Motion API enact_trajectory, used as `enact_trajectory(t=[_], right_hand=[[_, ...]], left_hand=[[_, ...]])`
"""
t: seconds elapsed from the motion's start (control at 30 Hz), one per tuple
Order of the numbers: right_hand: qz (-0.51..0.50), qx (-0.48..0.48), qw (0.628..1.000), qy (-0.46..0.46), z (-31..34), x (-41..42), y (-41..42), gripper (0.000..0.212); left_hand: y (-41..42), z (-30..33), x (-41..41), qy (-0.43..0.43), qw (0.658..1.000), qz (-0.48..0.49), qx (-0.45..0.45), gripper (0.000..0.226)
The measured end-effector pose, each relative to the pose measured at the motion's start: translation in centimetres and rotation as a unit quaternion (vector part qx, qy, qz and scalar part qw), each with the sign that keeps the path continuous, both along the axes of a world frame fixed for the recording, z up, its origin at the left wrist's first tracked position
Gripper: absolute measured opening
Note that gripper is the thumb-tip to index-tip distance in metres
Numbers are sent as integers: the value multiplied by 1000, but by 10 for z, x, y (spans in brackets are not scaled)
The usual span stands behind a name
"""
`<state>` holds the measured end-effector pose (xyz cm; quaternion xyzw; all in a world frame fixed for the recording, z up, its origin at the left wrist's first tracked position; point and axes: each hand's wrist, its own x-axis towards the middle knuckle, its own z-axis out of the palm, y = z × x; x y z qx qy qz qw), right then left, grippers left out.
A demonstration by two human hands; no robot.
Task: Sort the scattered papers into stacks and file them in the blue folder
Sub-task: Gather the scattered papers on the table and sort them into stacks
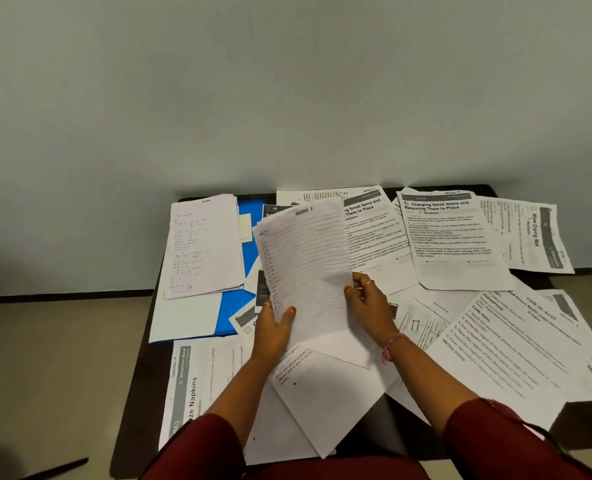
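Head view: your left hand [273, 327] and right hand [367, 299] pinch a lined sheet [305, 265] by its lower edges, raised for reading before sorting. Lined stack [202, 244] lies on the blue folder [234, 303], tabletop's far-left corner. Printed papers [460, 237] scattered rightward.

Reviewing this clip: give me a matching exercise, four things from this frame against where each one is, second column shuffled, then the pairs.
Things
1. lined handwritten sheet
2. stack of lined handwritten pages
3. flat blue folder
4. printed "Wipe Drying Mat" sheet

Places
A. far right edge of the table
B. held up by left hand and right hand
C. partly under paper
D. lying far left

Pairs: 1-B, 2-D, 3-C, 4-A
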<state>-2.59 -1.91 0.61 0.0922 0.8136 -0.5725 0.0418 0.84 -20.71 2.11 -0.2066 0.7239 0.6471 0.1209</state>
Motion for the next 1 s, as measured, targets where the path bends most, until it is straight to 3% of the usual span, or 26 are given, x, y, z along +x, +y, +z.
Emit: enact_trajectory(t=[0.2, 0.37, 0.53, 0.73, 1.0], right_hand=[[-17, -12, 1000, -4, 18, -23, -39, 17], [18, -95, 988, -122, 23, -52, -88, 21], [28, -133, 971, -197, 15, -70, -139, 25], [43, -113, 965, -232, -1, -89, -184, 24], [55, -41, 975, -211, 0, -116, -207, 15]], left_hand=[[-34, -2, -21, 0, 997, 78, 8, 35], [-100, 4, -45, 18, 993, 115, -1, 36], [-163, -6, -60, -38, 986, 156, -49, 28], [-201, -14, -71, -49, 975, 196, -94, 29], [-214, -29, -96, -56, 967, 232, -85, 26]])
